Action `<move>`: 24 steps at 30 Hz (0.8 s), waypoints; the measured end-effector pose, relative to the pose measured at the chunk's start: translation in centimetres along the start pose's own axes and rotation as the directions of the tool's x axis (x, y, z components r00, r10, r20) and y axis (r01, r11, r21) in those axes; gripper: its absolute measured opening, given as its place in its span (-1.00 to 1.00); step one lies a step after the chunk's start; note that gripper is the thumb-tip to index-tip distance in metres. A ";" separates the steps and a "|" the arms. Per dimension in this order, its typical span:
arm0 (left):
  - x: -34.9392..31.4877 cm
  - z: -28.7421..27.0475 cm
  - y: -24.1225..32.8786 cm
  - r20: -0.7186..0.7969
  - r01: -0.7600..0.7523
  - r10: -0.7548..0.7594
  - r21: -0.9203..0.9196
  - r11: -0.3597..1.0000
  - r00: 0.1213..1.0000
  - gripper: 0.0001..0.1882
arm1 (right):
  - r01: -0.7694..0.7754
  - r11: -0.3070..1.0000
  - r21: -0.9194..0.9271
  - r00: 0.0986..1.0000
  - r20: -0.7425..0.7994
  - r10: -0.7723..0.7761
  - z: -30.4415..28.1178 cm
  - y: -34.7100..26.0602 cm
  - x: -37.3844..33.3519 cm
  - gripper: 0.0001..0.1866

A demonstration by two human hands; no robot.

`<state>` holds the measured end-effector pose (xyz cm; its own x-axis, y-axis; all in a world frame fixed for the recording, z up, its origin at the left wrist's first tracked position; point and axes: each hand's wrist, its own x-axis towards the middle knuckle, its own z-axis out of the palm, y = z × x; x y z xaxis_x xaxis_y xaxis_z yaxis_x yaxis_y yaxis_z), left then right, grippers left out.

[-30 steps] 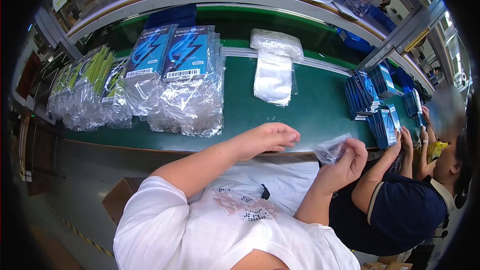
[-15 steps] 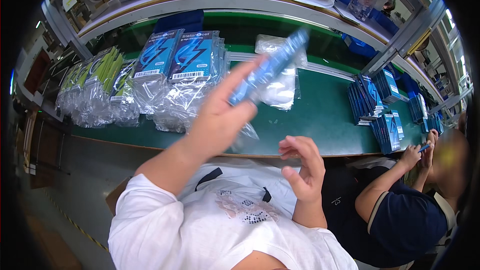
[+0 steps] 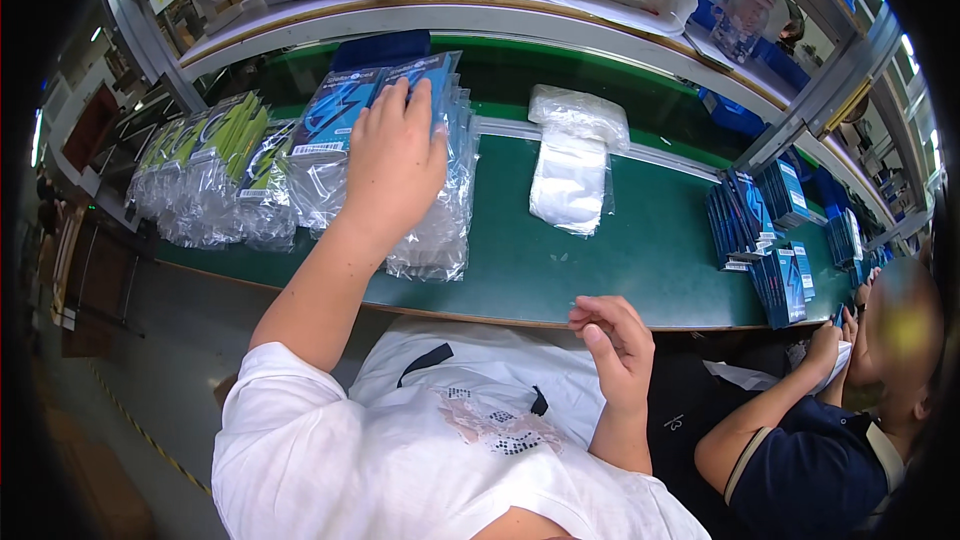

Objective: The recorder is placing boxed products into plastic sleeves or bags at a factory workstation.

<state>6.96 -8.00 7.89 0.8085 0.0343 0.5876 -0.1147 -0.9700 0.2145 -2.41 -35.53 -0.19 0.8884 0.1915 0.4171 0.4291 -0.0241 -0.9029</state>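
Note:
My left hand (image 3: 395,160) lies palm down on the top of a stack of blue, clear-bagged flat boxes (image 3: 440,70), its fingers stretched out and slightly apart. The hand covers most of the top box; the loose clear bag ends (image 3: 430,250) hang toward the table's front edge. Just left of it stands another stack of blue bagged boxes (image 3: 335,105). My right hand (image 3: 618,345) hovers by the front edge, fingers loosely curled, thumb apart, holding nothing that I can see. Nearest to it on the table is a pile of clear plastic bags (image 3: 570,175).
Green bagged boxes (image 3: 215,145) fill the left end of the green table (image 3: 500,275). Unbagged blue boxes (image 3: 735,215) stand in groups at the right. A co-worker (image 3: 800,460) sits there, handling a white sheet and something blue. A shelf (image 3: 480,10) crosses above the back.
My left hand has carried a blue bagged box leftward and down onto the stack; its fingers are now spread on top. My right hand has barely moved. The view has shifted slightly.

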 end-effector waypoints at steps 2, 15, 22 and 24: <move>-0.1 0.0 0.6 0.048 0.003 -0.009 0.110 0.994 0.999 -0.44 | -0.008 1.000 0.009 1.000 0.007 0.008 0.1 0.0 0.1 -0.75; 1.3 -5.3 -15.9 0.128 0.381 -0.510 -0.817 0.432 0.851 -0.40 | -0.163 0.983 0.082 0.980 0.126 0.152 2.1 2.1 3.1 -0.11; -1.5 3.8 -19.2 0.617 0.422 -0.430 -0.777 -0.467 0.660 -0.42 | -0.567 0.767 0.299 0.824 0.202 0.530 7.7 5.1 11.5 0.03; -1.5 7.4 -21.5 0.570 0.423 -0.311 -0.799 -0.427 0.761 -0.32 | -0.615 0.709 0.344 0.788 0.222 0.575 9.1 5.3 13.3 0.13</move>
<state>12.50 10.98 -3.37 0.9795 0.1910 -0.0643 -0.0700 0.6214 0.7803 10.23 -24.13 -0.35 0.9103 0.3544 -0.2137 -0.2980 0.2030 -0.9327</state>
